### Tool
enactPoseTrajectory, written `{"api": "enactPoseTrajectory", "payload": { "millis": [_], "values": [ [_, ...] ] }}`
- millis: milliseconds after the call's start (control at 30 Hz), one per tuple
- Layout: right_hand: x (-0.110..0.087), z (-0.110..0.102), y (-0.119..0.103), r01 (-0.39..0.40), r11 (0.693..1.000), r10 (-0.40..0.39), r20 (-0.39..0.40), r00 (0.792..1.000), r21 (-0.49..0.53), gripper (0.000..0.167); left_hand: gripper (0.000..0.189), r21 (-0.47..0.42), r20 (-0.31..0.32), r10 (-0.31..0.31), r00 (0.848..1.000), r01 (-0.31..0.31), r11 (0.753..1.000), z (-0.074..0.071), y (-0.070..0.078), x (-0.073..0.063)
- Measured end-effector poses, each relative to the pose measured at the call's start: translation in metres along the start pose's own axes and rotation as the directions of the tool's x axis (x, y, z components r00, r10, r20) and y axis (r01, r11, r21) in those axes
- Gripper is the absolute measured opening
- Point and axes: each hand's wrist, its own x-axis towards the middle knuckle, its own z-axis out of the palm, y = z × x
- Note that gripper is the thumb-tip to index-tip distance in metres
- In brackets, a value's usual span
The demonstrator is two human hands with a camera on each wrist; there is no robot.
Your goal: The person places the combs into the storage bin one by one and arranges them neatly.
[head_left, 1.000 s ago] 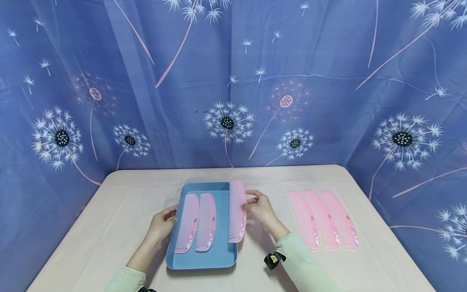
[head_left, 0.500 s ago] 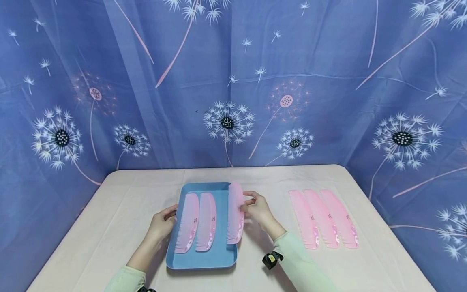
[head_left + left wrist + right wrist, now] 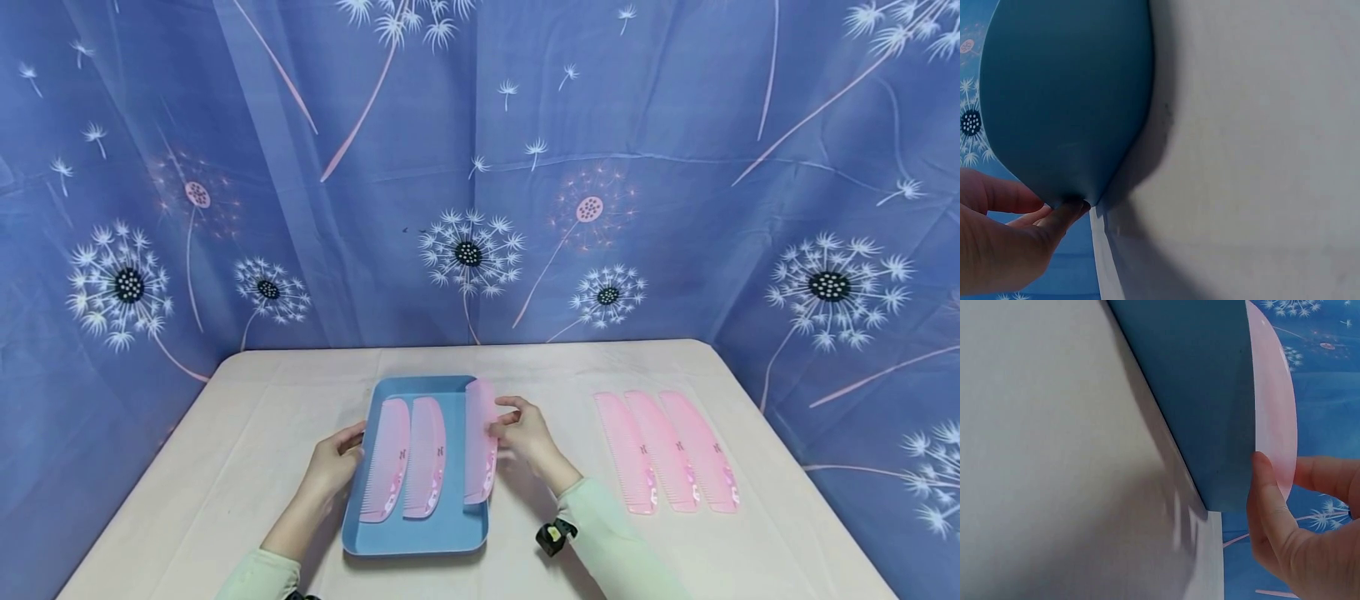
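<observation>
My right hand (image 3: 531, 435) pinches a pink comb (image 3: 478, 442) by its curved back, over the right edge of a blue tray (image 3: 456, 533). This comb's teeth face left. In the right wrist view, the thumb and fingers take the comb (image 3: 1274, 400) from both sides above the tray's wall (image 3: 1204, 406). My left hand (image 3: 334, 462) holds the tray's left side; in the left wrist view its fingers and thumb meet at the far end of the tray wall (image 3: 1066, 94). Inside the tray lie two pink combs, one on the left (image 3: 386, 462) and one beside it (image 3: 425, 458).
On the pale table (image 3: 555, 371), right of the tray, three more pink combs (image 3: 663, 454) lie side by side. A blue curtain (image 3: 360, 275) printed with dandelions surrounds the table at the back and sides. Bands with small black devices sit on both wrists.
My right hand has moved slightly left and toward me with the comb, bringing it farther over the tray's right edge. The left hand and the tray look unmoved.
</observation>
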Motion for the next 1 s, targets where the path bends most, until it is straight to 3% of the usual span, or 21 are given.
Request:
{"api": "enactPoseTrajectory", "payload": {
  "millis": [333,500,667,1000],
  "values": [
    [-0.002,0.002,0.000,0.014,0.996,-0.018,0.047,0.999,0.085,0.053,0.048,0.001,0.003,-0.008,1.000,0.008,1.000,0.001,0.000,-0.001],
    [0.000,-0.002,0.003,0.017,0.998,-0.019,0.034,0.999,0.064,0.051,0.048,-0.004,-0.004,0.002,1.000,-0.002,1.000,0.001,0.001,-0.001],
    [0.000,-0.010,0.003,0.054,0.998,-0.054,0.009,0.998,0.032,0.046,0.049,-0.002,-0.031,-0.034,0.999,0.034,0.999,0.003,0.000,0.000],
    [-0.001,-0.034,0.000,0.136,0.991,-0.136,-0.019,0.990,-0.005,0.037,0.049,-0.003,0.009,-0.028,1.000,0.028,1.000,0.000,0.002,-0.001]
  ]
}}
